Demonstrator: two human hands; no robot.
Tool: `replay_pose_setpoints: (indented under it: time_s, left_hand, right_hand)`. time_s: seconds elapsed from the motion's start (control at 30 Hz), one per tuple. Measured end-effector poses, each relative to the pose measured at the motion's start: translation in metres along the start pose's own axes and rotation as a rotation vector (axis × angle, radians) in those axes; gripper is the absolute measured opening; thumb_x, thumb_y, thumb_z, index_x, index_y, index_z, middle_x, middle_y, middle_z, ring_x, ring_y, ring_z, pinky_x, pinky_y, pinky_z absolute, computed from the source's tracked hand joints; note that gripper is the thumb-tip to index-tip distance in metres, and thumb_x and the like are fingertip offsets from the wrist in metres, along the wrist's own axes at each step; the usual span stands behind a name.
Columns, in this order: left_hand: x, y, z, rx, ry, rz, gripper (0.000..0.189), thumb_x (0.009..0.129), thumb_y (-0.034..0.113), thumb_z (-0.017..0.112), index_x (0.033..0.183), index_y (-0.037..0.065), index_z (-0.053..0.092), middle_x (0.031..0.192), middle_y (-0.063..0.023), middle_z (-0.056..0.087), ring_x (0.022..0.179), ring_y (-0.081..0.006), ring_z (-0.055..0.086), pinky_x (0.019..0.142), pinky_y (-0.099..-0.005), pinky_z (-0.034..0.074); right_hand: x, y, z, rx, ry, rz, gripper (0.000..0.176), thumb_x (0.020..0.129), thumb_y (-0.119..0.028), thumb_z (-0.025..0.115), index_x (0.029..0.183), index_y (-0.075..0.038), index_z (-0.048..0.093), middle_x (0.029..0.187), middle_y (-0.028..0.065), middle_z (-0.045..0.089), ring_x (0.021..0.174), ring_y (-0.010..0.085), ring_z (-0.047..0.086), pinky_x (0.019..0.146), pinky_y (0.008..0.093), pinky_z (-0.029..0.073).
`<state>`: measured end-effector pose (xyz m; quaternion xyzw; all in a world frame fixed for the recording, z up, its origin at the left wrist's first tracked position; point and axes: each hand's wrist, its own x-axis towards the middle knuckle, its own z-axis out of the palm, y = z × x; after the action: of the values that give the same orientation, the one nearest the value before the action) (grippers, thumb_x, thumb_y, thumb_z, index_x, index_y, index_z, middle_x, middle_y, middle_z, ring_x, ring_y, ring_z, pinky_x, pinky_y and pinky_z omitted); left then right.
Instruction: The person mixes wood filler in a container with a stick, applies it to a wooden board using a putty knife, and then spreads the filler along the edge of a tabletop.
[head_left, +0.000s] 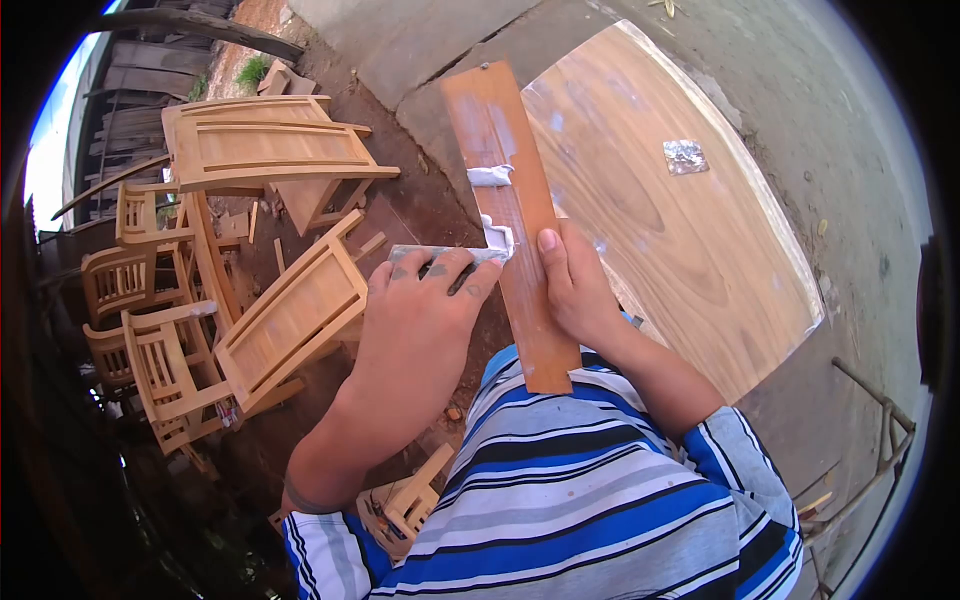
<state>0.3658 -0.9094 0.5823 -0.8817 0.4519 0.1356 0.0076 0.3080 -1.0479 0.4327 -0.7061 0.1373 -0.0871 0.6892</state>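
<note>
My right hand (575, 280) grips the right edge of a long reddish-brown board (527, 270), its thumb on the face. The board stands tilted, its lower end near my striped shirt. Closed around a flat grey scraper (435, 254), my left hand (430, 290) holds the tool's edge at the board's left side. White paste (497, 235) lies on the board beside the scraper's tip, and another white strip (490, 176) is higher up. Pale smears mark the board's upper part.
A large wooden panel (640, 200) lies at the right with a crumpled silvery piece (685, 157) on it. Wooden frames with panels (290, 310) and slatted chairs (165, 370) stand at the left. A thin-legged metal frame (890, 430) is at the lower right.
</note>
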Motion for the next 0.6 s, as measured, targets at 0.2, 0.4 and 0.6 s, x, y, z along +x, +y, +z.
replay_pose_setpoints:
  time_s: [0.2, 0.4, 0.6]
  left_hand:
    - [0.006, -0.004, -0.004, 0.000, 0.084, -0.008, 0.047, 0.077, -0.001, 0.057, 0.124, 0.005, 0.058, 0.117, -0.0128, 0.060, 0.110, -0.0343, 0.053, 0.094, -0.0453, 0.040]
    - [0.005, 0.002, -0.005, 0.036, 0.070, -0.025, 0.044, 0.079, 0.000, 0.055, 0.123, 0.006, 0.060, 0.117, -0.0125, 0.060, 0.110, -0.0333, 0.053, 0.095, -0.0461, 0.038]
    - [0.006, 0.004, -0.001, 0.058, 0.052, -0.012, 0.041, 0.081, 0.003, 0.054, 0.122, 0.007, 0.060, 0.116, -0.0115, 0.060, 0.111, -0.0321, 0.053, 0.095, -0.0458, 0.038]
  right_hand:
    - [-0.001, 0.001, 0.000, 0.008, 0.005, -0.033, 0.037, 0.104, -0.032, 0.034, 0.095, 0.003, 0.044, 0.074, 0.0250, 0.056, 0.071, 0.0443, 0.057, 0.065, 0.0486, 0.042]
    - [0.001, -0.002, -0.001, 0.005, 0.019, -0.025, 0.037, 0.104, -0.032, 0.034, 0.095, 0.003, 0.044, 0.074, 0.0253, 0.056, 0.071, 0.0443, 0.057, 0.064, 0.0484, 0.042]
    - [0.000, 0.000, -0.001, -0.011, 0.023, -0.014, 0.038, 0.104, -0.032, 0.034, 0.095, 0.003, 0.044, 0.074, 0.0250, 0.056, 0.071, 0.0434, 0.057, 0.064, 0.0479, 0.042]
